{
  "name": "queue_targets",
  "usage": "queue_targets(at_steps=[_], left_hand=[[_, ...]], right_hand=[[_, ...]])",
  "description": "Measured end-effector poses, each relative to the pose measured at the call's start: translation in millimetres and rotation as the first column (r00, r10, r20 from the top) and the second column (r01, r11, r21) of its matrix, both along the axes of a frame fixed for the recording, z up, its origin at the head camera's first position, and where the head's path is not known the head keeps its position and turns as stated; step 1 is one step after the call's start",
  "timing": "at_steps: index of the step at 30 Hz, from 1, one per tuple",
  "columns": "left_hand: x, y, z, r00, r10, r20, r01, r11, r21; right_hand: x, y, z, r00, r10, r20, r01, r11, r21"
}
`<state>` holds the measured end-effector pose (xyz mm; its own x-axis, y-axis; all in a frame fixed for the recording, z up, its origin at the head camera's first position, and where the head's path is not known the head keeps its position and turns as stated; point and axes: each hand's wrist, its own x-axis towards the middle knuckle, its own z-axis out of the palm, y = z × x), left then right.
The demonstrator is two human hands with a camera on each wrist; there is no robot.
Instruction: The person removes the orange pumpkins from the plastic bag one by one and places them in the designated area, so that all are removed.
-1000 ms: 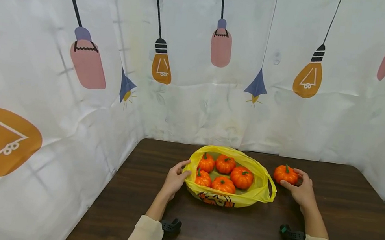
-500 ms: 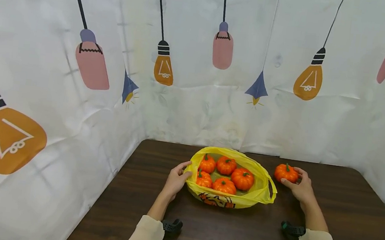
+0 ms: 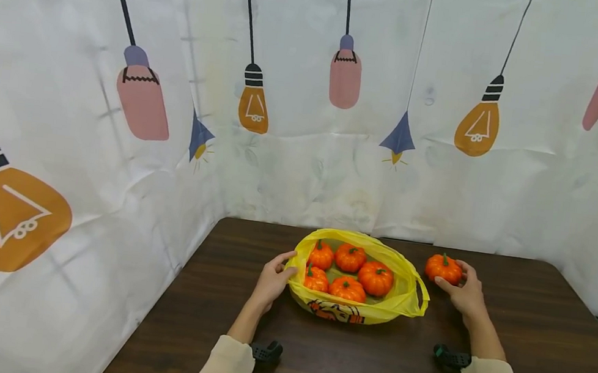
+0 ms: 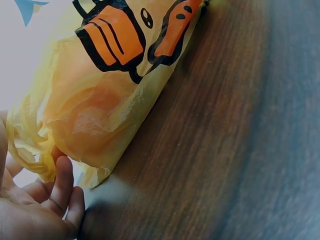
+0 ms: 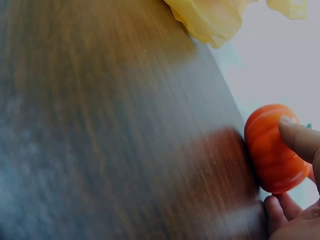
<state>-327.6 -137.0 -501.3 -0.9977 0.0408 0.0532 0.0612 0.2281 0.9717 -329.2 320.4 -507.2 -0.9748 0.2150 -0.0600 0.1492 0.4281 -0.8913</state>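
A yellow plastic bag (image 3: 387,312) lies on the table with its mouth spread wide, several small orange pumpkins (image 3: 375,278) inside it. At the bag's left edge, my left hand (image 3: 273,279) pinches the rim between thumb and fingers. The left wrist view has the bag's printed side (image 4: 112,37) up close, and a pumpkin shows through the thin plastic. Right of the bag, a single orange pumpkin (image 3: 443,269) with a green stem stands on the table. My right hand (image 3: 469,297) grips it, the thumb (image 5: 299,136) on its near side and fingers around its right.
The dark wooden table (image 3: 344,370) carries the bag and the loose pumpkin. A white curtain (image 3: 300,174) printed with lamps hangs behind the table and along its sides. A black band (image 3: 266,351) is on each wrist.
Both hands keep their holds, and the bag and the loose pumpkin stay in place. Only the head view has shifted slightly.
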Motion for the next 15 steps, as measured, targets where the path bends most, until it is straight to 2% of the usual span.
queue_targets(at_steps=[7, 15], left_hand=[[-0.4, 0.0, 0.4, 1.000, 0.009, -0.011, -0.009, 1.000, -0.002], [0.5, 0.5, 1.9, 1.000, 0.009, -0.016, -0.009, 1.000, 0.011]], right_hand=[[3.4, -1.6, 1.8, 1.000, 0.007, 0.007, -0.007, 1.000, 0.008], [8.9, -1.8, 5.0, 1.000, 0.003, 0.013, -0.002, 0.997, -0.072]])
